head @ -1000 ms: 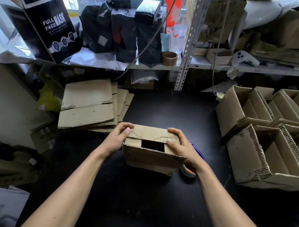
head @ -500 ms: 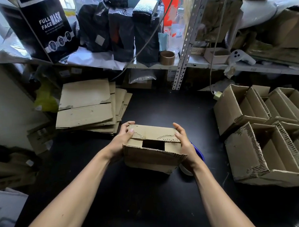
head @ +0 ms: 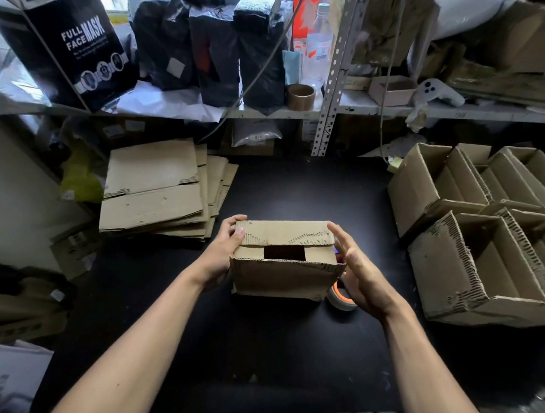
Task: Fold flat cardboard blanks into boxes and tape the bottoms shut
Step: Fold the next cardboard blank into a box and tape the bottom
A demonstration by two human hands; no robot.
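Cardboard fills the head view: a half-folded box [head: 286, 263] stands on the black table [head: 290, 347] between the person's two hands, its upper flaps folded in but leaving a dark rectangular gap at the middle. The left hand [head: 222, 254] grips the box's left end, thumb curled over the top flap and fingers hidden behind the side. The right hand [head: 360, 272] is flat with straight fingers, its fingertips touching the box's upper right corner and the palm just off the side wall. A tape roll [head: 342, 298] lies on the table under the right hand, just beside the box's lower right corner. Beyond the left hand lies a stack of flat blanks [head: 159, 189]. Beyond and outside the right hand sit several finished boxes [head: 482, 234] on their sides, open ends showing.
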